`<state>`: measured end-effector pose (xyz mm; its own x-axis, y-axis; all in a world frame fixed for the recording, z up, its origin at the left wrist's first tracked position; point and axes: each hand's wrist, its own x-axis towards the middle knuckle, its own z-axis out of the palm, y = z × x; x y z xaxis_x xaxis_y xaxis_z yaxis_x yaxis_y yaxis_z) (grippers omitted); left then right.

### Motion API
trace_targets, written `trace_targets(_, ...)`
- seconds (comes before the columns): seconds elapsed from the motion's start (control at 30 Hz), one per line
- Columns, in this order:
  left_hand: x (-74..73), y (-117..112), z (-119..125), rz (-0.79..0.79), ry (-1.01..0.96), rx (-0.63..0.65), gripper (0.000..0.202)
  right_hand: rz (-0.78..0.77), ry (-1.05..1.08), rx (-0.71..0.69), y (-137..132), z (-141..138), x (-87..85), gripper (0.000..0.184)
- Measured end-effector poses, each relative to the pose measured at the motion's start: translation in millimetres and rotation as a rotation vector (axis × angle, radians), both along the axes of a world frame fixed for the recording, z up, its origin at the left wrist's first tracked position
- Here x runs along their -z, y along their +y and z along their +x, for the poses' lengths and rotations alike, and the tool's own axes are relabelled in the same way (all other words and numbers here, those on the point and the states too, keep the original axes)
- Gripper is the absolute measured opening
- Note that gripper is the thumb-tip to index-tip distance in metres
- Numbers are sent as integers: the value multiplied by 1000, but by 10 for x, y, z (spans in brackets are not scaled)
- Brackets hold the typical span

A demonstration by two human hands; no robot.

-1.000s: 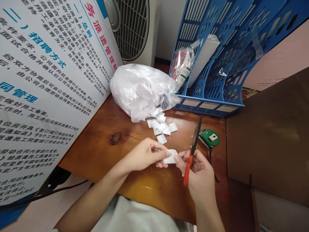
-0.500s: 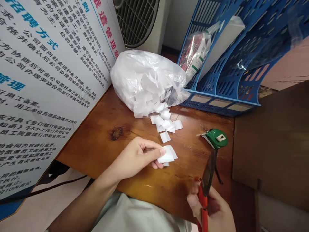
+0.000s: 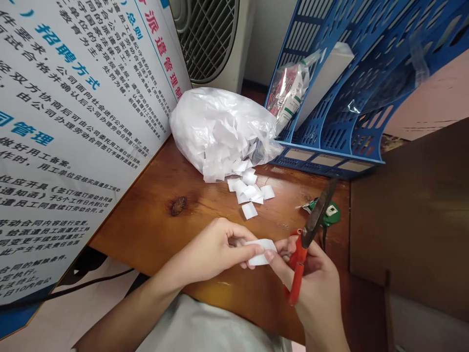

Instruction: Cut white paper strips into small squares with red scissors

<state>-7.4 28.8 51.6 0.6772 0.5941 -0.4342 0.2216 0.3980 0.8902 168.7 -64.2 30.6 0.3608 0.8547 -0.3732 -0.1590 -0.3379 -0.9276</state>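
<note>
One slip (image 3: 261, 245) of white paper is between my two hands, over the near edge of the tabletop (image 3: 154, 225). My left hand (image 3: 216, 249) is closed into a pinch on it, thumb and forefinger clamped on its left end, the other fingers curled under. My right hand (image 3: 309, 274) touches the slip's right end with the fingertips and, at once, is wrapped around one pair of scissors (image 3: 306, 239) by the red handles; the dark blades look shut and point up and away to the right, above the slip and not touching it.

Further out lies one bag (image 3: 220, 132) of thin white plastic, stuffed with cut paper pieces too many to count. Just in front of its mouth is a small heap of loose pieces (image 3: 249, 191), about five or six overlapping, with one more piece lying apart, nearer my hands. One green tape measure (image 3: 330, 214) sits behind the blades. One blue file rack (image 3: 330, 122) stands at the back right, one fan (image 3: 208, 39) behind the bag, and one printed board (image 3: 73, 122) leans along the left.
</note>
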Motion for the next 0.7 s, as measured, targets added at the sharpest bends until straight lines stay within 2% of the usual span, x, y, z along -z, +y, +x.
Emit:
trace_targets(0.13, 10, 22, -1, -24, -29, 49, 32, -4, 26, -21, 18, 24, 1, 39)
trace_targets(0.3, 20, 24, 21, -42, -45, 36, 30, 59, 40, -57, 49, 61, 19, 36)
trace_targets(0.57, -24, 71, 41, 111, 17, 63, 29, 34, 77, -105, 89, 104, 63, 36)
trace_targets(0.7, 98, 75, 61, 174, 55, 92, 31, 27, 90, -122, 136, 98, 141, 36)
